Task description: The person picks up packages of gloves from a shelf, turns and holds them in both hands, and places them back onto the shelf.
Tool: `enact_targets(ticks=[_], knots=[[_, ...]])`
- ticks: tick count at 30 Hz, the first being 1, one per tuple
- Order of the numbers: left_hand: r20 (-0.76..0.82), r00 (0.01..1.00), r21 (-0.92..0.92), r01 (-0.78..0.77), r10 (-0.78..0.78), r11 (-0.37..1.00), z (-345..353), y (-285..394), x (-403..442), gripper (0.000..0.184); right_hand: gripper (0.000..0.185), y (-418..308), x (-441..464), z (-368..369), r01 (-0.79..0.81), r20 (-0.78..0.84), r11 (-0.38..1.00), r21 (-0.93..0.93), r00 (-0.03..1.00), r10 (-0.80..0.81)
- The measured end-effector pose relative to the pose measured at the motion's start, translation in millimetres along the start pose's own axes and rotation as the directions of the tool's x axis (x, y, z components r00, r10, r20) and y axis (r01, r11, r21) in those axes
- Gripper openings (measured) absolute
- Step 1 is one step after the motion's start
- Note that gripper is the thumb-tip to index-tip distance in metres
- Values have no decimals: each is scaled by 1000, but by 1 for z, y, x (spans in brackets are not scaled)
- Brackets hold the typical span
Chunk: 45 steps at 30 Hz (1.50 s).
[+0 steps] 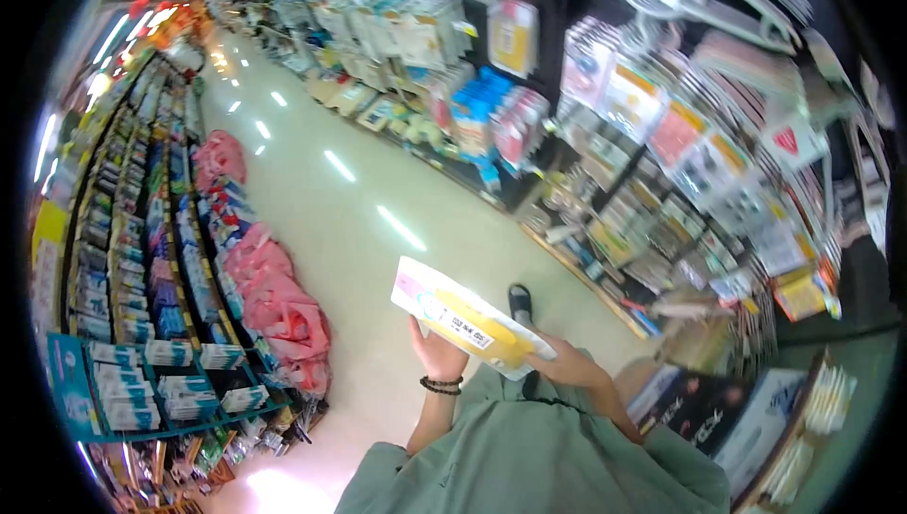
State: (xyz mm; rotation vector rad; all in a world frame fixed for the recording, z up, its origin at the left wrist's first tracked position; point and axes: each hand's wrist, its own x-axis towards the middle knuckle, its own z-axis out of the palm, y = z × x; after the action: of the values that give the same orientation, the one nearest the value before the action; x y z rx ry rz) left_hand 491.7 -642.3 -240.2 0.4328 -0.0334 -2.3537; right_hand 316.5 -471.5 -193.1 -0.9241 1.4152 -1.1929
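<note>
yellow-white packet [501, 331]: probably light, stiffish — grip edges between fingers
left hand [441, 355]: touching — finger closure hidden
right hand [573, 366]: fingers pinching its end

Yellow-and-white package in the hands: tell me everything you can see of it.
The package is flat and roughly rectangular, yellow and white with a pinkish left end, possibly card or plastic. A white label carries dark print too blurred to read. It slants in front of the green garment, the left hand at its near edge and the right hand holding its right end.
</note>
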Motion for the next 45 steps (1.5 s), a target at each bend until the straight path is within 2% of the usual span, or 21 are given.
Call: enact_targets(ticks=[3,6,9,11,13,19,23,25,30,32,36,37,41,44,45], knots=[[30,994,-27,-103,104,994,26,16,31,74,34,-26,48,-26,-68,88,998,-16,994,69],[12,986,-1,-169,169,986,49,27,73,73,36,-44,94,-48,22,118,999,33,993,-26],[0,974,35,-225,226,974,67,38,123,74,35,-22,142,-68,-1,128,996,91,992,-11],[15,962,75,-274,273,959,77,43,158,75,34,-15,173,-81,25,114,998,49,993,-31],[45,964,105,-266,263,958,86,46,186,74,34,-14,201,-97,46,90,998,-42,995,-42],[39,962,82,-272,270,959,106,50,258,73,34,-37,260,-143,86,46,993,-76,996,-83],[18,978,92,-206,206,974,91,65,316,70,29,-36,290,-162,79,11,993,-88,997,-78],[-34,986,118,-157,162,981,86,74,352,68,28,-37,303,-164,44,-80,998,-48,996,-47],[-58,998,276,25,-9,961,82,83,461,59,25,-25,339,-177,-63,-197,996,-58,979,50],[-75,992,343,118,-98,932,85,86,510,58,24,-21,358,-178,-88,-256,991,-100,965,60],[4,974,483,197,-227,853,107,91,594,51,26,-12,403,-168,-133,-359,991,-28,926,114],[-30,952,529,274,-305,803,120,96,606,48,26,1,417,-161,-144,-405,990,-4,905,130],[-43,926,582,328,-375,744,157,113,641,39,30,8,463,-150,-183,-477,983,35,861,177],[52,919,704,244,-391,667,172,125,656,34,32,8,486,-147,-220,-519,976,13,832,194],[111,929,770,144,-353,621,175,129,659,29,32,9,493,-145,-221,-530,975,1,827,188]])
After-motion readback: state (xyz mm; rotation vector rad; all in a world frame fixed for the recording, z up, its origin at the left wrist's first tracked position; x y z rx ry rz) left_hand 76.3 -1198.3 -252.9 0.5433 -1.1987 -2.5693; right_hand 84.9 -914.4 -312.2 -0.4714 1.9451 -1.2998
